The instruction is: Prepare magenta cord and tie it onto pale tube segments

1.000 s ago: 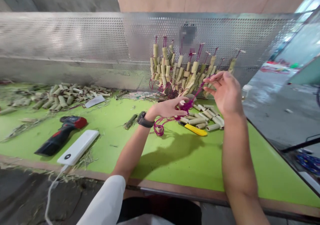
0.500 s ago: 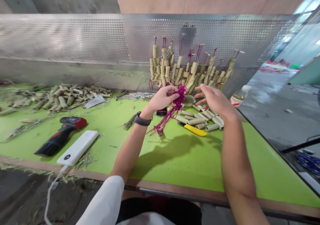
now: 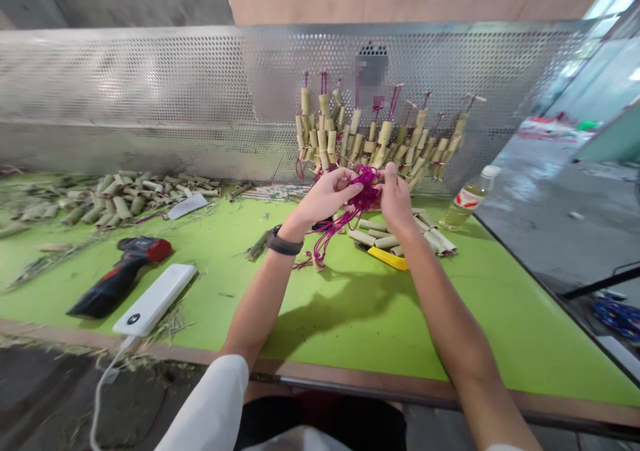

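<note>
Between my hands is a tangled bundle of magenta cord point(image 3: 367, 194), its loose strands trailing down toward the table. My left hand point(image 3: 330, 197) is closed around the bundle's left side. At its right side, my right hand point(image 3: 397, 197) pinches the cord with thumb and fingers; the exact strands are hidden. Below and behind the right hand lie cut bamboo tubes point(image 3: 373, 235) and a yellow utility knife point(image 3: 387, 258). Past the hands, strung bamboo pieces point(image 3: 327, 141) hang on the perforated metal panel by magenta cords.
On the green table point(image 3: 350, 331) at left lie a cordless drill point(image 3: 125, 274), a white power bank point(image 3: 157, 297) with a cable, and a heap of bamboo pieces point(image 3: 115, 197). A bottle of yellowish liquid point(image 3: 470, 197) stands near the right edge. The perforated panel point(image 3: 175, 97) rises behind.
My right hand has moved left from open beside the cord to closed on its right side. My left hand keeps its hold on the bundle.
</note>
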A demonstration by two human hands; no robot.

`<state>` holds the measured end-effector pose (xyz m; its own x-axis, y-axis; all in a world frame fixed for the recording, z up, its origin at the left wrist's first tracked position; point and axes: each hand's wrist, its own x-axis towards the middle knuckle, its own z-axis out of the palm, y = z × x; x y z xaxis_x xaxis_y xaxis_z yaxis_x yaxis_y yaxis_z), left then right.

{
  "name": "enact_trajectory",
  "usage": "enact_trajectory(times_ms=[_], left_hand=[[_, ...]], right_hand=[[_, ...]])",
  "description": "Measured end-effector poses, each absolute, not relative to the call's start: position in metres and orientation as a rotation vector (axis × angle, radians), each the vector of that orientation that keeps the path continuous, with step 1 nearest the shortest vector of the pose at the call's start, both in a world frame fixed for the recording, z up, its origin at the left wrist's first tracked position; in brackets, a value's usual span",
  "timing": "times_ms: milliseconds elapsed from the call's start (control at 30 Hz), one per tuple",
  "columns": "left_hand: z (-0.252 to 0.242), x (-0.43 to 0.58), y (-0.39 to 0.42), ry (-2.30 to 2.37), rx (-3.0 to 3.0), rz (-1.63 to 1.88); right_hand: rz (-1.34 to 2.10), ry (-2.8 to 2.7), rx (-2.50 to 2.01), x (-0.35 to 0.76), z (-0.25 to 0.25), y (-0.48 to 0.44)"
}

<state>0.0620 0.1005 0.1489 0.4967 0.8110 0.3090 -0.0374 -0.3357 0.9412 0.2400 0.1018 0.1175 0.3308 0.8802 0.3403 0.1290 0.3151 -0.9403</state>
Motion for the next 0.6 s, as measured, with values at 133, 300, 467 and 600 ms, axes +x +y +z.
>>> enact_trajectory(times_ms=[133, 300, 467, 600], left_hand=[[0.152, 0.062, 0.098, 0.680, 1.633, 1.053], [0.154, 0.061, 0.100, 0.697, 1.554, 1.137], [0.154, 0.057, 0.103, 0.681, 1.482, 1.188], [0.152, 0.061, 0.101, 0.592, 1.500, 1.100]], right_hand=[[0.814, -1.077, -1.100, 0.241, 0.120, 0.103], [0.820, -0.919, -1.112, 0.253, 0.125, 0.110], [0.930, -0.862, -1.112, 0.266, 0.132, 0.109], [1.161, -1.014, -1.110, 0.246, 0.136, 0.095]])
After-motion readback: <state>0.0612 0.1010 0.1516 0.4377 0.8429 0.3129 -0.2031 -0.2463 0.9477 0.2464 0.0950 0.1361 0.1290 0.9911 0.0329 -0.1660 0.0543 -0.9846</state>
